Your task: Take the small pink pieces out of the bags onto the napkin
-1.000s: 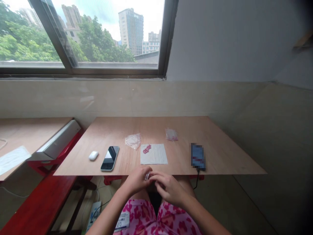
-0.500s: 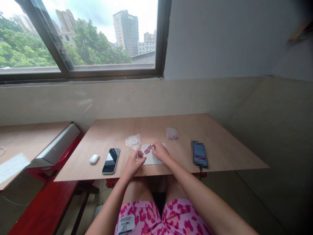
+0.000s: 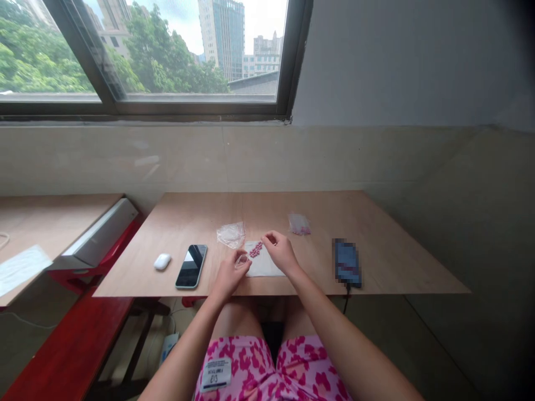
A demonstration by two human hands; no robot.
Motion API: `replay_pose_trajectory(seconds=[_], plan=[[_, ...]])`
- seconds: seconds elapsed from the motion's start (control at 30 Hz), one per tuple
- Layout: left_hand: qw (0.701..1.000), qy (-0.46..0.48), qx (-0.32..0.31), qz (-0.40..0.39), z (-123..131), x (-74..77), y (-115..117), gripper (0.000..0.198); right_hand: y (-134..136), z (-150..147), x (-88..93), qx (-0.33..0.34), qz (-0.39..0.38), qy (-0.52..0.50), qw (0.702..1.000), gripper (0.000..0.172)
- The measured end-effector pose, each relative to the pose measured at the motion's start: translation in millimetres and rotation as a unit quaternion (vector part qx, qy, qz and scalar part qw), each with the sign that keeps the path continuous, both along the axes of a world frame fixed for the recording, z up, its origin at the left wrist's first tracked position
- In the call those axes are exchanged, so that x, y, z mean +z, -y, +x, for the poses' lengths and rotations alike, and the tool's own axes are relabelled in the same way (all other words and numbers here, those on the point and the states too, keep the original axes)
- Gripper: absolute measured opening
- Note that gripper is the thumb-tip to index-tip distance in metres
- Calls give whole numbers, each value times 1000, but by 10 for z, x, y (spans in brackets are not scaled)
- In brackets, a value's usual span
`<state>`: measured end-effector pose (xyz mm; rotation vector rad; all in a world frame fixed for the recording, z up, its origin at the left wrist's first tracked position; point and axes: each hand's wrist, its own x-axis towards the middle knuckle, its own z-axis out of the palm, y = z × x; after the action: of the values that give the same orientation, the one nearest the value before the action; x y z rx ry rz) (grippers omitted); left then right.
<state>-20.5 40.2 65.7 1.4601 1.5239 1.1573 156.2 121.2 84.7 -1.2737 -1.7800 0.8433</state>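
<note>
My left hand [image 3: 228, 277] sits over the front of the plywood table [image 3: 397, 253], pinching a small clear plastic piece [image 3: 241, 260] between finger and thumb. My right hand [image 3: 281, 252] is just right of a cluster of small pink pieces [image 3: 256, 249], with its fingertips pinched close to them. Those pieces lie on a white paper sheet [image 3: 267, 267]. Whether the right fingers hold one cannot be seen. Behind the left hand lies a crumpled clear plastic bag [image 3: 230, 234].
A small bag with pink contents [image 3: 299, 224] lies at the back. A black smartphone [image 3: 191, 266] and a white earbud case [image 3: 163, 262] lie left; a pixelated phone [image 3: 346, 263] with a cable lies right. Another table and a red bench stand left.
Both hands have moved forward from the table's front edge to over the paper sheet, with the clear piece still in the left hand. The view has tilted slightly.
</note>
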Motion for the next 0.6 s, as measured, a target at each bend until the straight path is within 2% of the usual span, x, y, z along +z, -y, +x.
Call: replay_pose_trajectory(seconds=[0.03, 0.1, 0.17, 0.2, 0.3, 0.4, 0.5, 0.6], plan=[[1000, 8, -1, 1, 9, -5, -3, 29, 73, -31, 87, 26, 7, -28, 999, 30], [999, 37, -15, 5, 24, -13, -8, 27, 196, -90, 211, 97, 29, -17, 995, 24], [998, 64, -24, 4, 34, -11, -8, 27, 242, -112, 236, 132, 48, 19, 990, 17], [997, 70, -24, 2, 36, -5, -5, 27, 229, -100, 209, 125, 51, 31, 990, 16], [999, 53, -8, -7, 35, 22, 9, 25, 77, 22, 10, 47, 21, 63, 997, 20], [999, 30, 10, -1, 30, 42, 20, 23, -97, 163, -244, -14, -17, 151, 988, 20], [999, 27, 17, 15, 22, 35, 12, 22, -170, 183, -430, -16, -34, 218, 975, 16], [999, 27, 16, 28, 2, 4, -8, 20, -163, 88, -520, -8, -30, 230, 973, 13]])
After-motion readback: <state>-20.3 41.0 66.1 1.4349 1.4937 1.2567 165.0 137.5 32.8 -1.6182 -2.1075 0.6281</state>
